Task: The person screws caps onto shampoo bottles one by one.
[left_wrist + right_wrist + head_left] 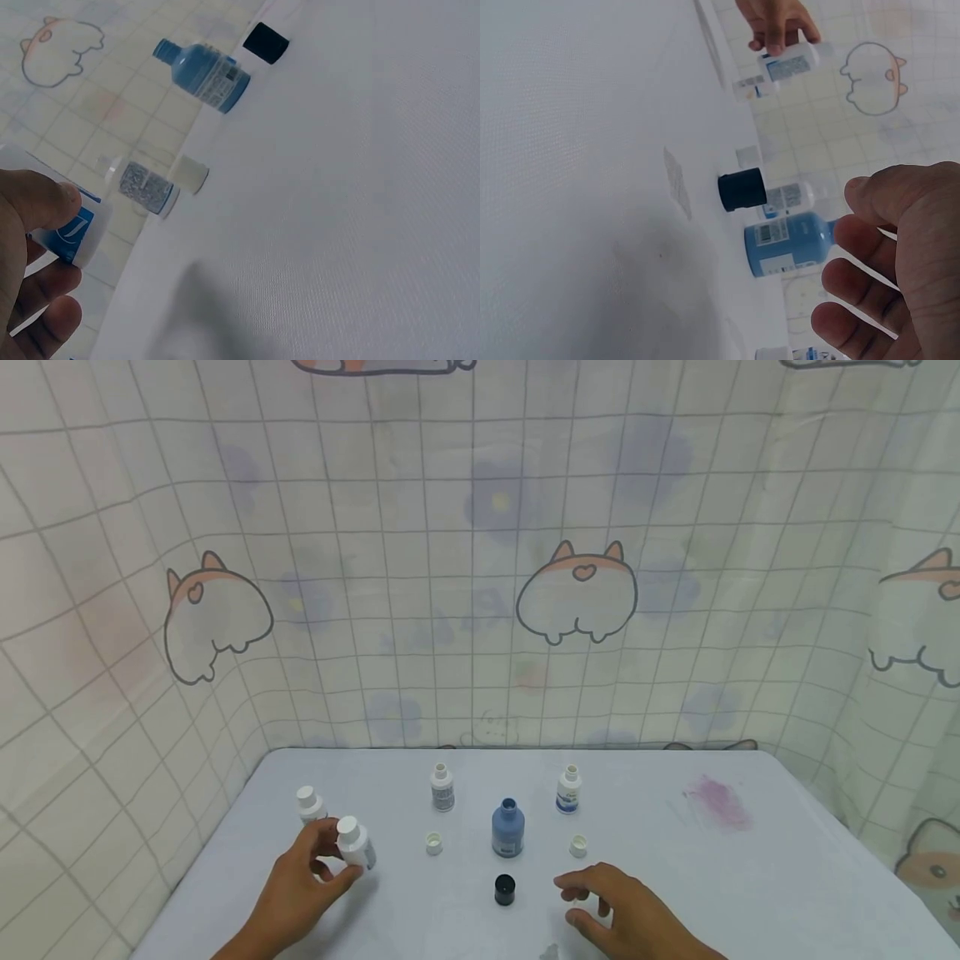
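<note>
My left hand (298, 878) pinches a small white capped bottle (356, 843) between thumb and fingers. The bottle tilts a little and is held above the table, its shadow below; in the left wrist view its blue label (71, 232) shows. Just behind that hand stands another white capped bottle (311, 804), partly hidden. My right hand (626, 910) hovers over the near part of the table, fingers loosely bent, nothing in them. Closest to it are a black cap (505, 890) and a white cap (578, 846). An uncapped blue bottle (508, 829) stands behind the black cap.
Two uncapped white bottles stand farther back, one left (442, 787) and one right (568, 790). Another white cap (433, 843) lies before the left one. The white table (795, 877) bears a pink stain (720, 802). A grid-patterned curtain (435, 568) hangs behind it.
</note>
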`<action>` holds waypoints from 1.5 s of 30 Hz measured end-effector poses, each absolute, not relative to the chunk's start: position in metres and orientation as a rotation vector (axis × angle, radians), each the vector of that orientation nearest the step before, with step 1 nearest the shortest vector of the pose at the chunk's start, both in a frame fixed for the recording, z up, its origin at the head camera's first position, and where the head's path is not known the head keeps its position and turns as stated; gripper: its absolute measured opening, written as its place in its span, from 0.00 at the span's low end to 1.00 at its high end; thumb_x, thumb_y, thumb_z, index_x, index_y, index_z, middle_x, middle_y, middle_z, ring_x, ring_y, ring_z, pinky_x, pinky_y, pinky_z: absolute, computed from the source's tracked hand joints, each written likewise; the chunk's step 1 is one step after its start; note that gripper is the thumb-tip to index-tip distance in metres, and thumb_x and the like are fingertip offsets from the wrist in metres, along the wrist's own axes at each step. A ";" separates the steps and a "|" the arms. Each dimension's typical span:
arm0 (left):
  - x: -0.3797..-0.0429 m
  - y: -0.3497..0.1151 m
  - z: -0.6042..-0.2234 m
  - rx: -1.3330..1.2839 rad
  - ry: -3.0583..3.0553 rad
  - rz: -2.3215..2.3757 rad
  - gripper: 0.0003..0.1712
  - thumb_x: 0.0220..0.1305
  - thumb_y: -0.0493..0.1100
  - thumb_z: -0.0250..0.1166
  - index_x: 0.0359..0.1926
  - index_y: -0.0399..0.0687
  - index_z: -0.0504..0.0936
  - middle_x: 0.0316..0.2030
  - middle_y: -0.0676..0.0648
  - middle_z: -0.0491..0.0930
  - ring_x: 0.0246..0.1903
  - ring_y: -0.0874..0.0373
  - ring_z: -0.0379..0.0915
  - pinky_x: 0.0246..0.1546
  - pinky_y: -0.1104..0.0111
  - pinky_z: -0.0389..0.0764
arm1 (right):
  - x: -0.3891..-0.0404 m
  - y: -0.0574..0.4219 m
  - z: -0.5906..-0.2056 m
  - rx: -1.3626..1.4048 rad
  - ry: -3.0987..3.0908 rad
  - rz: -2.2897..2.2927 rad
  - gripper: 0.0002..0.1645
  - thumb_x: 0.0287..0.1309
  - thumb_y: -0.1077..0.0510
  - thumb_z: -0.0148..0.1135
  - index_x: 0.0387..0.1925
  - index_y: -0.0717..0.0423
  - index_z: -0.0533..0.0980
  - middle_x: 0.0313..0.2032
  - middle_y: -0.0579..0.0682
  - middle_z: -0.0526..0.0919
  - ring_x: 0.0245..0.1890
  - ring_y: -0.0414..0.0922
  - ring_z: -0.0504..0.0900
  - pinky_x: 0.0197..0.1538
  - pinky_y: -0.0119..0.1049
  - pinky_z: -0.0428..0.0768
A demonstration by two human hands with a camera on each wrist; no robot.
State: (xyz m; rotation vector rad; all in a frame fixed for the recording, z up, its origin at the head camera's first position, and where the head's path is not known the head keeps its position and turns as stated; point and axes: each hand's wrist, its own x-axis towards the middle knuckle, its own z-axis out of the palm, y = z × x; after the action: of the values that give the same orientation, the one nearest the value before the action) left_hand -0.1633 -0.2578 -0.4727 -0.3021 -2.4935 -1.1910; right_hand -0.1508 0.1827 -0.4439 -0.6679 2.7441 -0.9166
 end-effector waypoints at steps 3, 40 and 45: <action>-0.162 -0.260 -0.472 -0.286 -2.505 -1.184 0.36 0.52 0.36 0.81 0.58 0.51 0.72 0.42 0.54 0.84 0.40 0.64 0.79 0.33 0.70 0.81 | -0.150 0.183 -0.443 -0.660 2.740 -0.921 0.22 0.65 0.48 0.70 0.59 0.46 0.79 0.44 0.39 0.82 0.34 0.35 0.74 0.38 0.32 0.80; -0.163 -0.289 -0.476 -0.145 -2.571 -1.069 0.35 0.57 0.41 0.79 0.61 0.48 0.69 0.45 0.50 0.84 0.42 0.61 0.79 0.35 0.72 0.79 | -0.149 0.183 -0.443 -0.607 2.760 -0.906 0.23 0.64 0.48 0.71 0.58 0.44 0.79 0.44 0.38 0.82 0.33 0.35 0.73 0.38 0.31 0.80; -0.162 -0.292 -0.476 -0.137 -2.577 -1.075 0.35 0.59 0.43 0.78 0.62 0.48 0.69 0.47 0.49 0.84 0.43 0.61 0.79 0.35 0.72 0.79 | -0.150 0.183 -0.444 -0.615 2.747 -0.917 0.23 0.64 0.48 0.71 0.59 0.44 0.79 0.44 0.38 0.82 0.34 0.35 0.74 0.38 0.31 0.80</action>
State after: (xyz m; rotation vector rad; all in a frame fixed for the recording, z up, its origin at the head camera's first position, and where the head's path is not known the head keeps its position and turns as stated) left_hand -0.1621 -0.2922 -0.4758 -0.1369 -2.5770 -1.0745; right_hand -0.1499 0.1832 -0.4443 -0.6154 2.7473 -0.9171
